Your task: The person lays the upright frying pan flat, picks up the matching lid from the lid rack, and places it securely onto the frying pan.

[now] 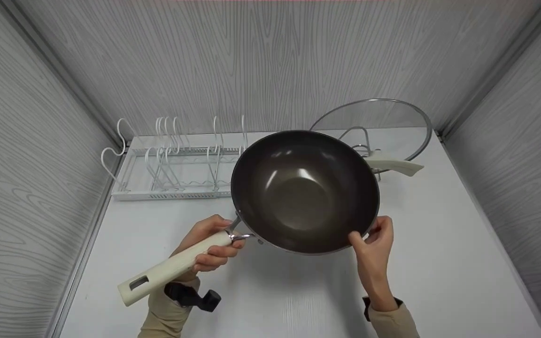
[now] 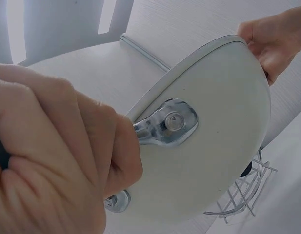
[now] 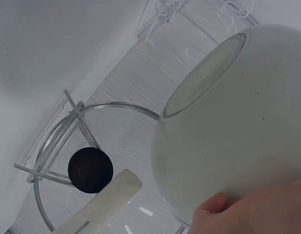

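Note:
A wok (image 1: 298, 192), dark inside and cream outside, is held up above the white table with its inside tilted towards the head camera. My left hand (image 1: 212, 246) grips its long cream handle (image 1: 165, 270) close to the metal bracket (image 2: 174, 122). On the opposite side, my right hand (image 1: 376, 251) pinches the rim, thumb inside and fingers behind. The wok's pale outer wall (image 3: 228, 126) fills much of the right wrist view. Past its right edge shows a cream handle-like piece (image 1: 395, 165); what it is fixed to is hidden.
Behind the wok, a clear glass lid with a metal rim (image 1: 428, 126) and dark knob (image 3: 90, 170) stands upright by metal wires. A white wire dish rack (image 1: 172, 195) is at the back left. Grey wood-grain walls (image 1: 270, 61) enclose the table (image 1: 439, 263).

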A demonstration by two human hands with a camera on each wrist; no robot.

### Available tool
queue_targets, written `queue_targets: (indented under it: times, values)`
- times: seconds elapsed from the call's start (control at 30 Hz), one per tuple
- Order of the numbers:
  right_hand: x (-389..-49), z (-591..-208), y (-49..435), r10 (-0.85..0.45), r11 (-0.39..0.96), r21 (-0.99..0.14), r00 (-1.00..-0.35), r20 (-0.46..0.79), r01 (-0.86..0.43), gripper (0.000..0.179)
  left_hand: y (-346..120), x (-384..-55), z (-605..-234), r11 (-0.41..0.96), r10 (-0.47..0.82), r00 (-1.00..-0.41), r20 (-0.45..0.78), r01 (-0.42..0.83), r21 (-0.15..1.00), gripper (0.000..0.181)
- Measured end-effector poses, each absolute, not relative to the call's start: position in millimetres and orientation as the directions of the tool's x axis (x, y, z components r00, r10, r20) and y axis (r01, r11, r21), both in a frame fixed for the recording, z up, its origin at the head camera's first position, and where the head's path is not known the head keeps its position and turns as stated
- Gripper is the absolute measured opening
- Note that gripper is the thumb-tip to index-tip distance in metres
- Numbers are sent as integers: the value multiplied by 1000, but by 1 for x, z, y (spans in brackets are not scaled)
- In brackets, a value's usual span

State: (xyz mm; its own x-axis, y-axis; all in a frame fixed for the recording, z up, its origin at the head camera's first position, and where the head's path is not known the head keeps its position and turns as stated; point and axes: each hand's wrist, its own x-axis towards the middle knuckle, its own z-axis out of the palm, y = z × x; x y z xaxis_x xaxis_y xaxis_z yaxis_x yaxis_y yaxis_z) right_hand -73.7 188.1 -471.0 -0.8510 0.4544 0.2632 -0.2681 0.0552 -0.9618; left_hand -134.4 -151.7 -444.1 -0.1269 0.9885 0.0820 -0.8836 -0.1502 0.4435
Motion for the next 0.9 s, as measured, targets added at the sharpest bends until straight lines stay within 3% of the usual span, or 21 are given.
queue_targets:
  times: [0.23, 0.53, 0.9]
  values:
    - [-70, -484, 190, 458, 94, -977, -863, 212, -189, 31, -150, -134, -457, -122, 992, -103, 66, -893, 433, 37]
    - [-68, -506, 194, 455, 127, -990, -883, 118, -66, 31, -146, -137, -485, -46, 994, -10, 107, -941, 336, 32]
    - [-71, -525, 195, 440, 99, -995, -895, 68, -27, 32, -147, -142, -504, -25, 995, 1, 99, -963, 269, 28]
